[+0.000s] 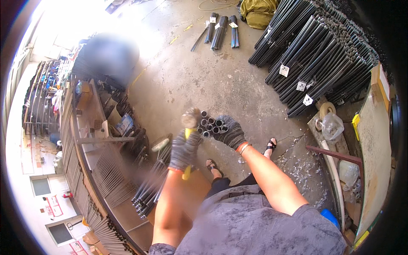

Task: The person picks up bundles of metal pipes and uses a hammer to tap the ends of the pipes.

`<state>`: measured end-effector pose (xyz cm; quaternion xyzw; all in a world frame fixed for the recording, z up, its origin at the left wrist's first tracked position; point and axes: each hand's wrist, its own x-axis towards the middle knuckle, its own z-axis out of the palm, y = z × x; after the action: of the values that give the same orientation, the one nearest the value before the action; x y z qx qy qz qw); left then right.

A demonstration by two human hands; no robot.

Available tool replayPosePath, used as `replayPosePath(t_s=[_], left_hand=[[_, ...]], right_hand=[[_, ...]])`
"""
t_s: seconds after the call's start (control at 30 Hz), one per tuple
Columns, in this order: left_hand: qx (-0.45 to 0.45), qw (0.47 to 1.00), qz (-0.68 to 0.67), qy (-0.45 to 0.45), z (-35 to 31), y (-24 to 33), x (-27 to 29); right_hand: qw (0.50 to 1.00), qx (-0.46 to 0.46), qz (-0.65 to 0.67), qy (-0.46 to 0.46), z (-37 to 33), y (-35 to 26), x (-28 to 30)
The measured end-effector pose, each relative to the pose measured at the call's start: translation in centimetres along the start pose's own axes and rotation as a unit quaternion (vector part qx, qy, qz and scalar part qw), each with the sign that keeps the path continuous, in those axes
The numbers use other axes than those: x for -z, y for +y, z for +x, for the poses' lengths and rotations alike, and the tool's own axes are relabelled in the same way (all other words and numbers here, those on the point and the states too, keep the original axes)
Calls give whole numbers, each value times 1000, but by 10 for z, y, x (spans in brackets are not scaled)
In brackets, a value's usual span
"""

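My left hand [185, 149], in a grey knit glove, is closed around the yellow handle of a mallet [191, 119]. The mallet's head is a worn, tan, rounded block, slightly blurred, just left of a bundle of metal tubes [207, 123]. Their round open ends face up toward me. Wrapped around the right side of that bundle is my gloved right hand [231, 132]. The lower part of the tubes is hidden from this angle. Whether the mallet touches the tubes, I cannot tell.
More dark tubes [151, 189] stand bundled beside my left forearm, near a cardboard box [196, 187]. Large stacks of tagged black tubes [314, 55] fill the far right. Smaller bundles [219, 33] lie on the floor ahead. A metal rack [80, 140] runs along the left.
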<state>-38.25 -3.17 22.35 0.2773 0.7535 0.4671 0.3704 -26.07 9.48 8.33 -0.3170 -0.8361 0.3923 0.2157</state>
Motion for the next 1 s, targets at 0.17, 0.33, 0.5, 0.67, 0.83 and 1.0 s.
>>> replayPosePath(t_s=[0.17,0.33,0.5,0.67,0.83,1.0], left_hand=[[-127,967,-198,98,5,62,6],[-33,979,202,24,27,-11,-9],[-9,1000,-21,12,11,42,-7],[-38,996,-31,77,4,24,-4],[55,982,178,4,20,11,-8],[-134,984,-100,65,4,72,0]], right_hand=[[999,20,-22,14,2,20,-5],[1000,11,-11,-4,2,8,-14],[998,59,6,37,-2,0,-5],[999,7,23,-22,-3,-4,2],[998,-25,32,-48,1,-6,2],[996,67,-13,56,-3,19,-13]])
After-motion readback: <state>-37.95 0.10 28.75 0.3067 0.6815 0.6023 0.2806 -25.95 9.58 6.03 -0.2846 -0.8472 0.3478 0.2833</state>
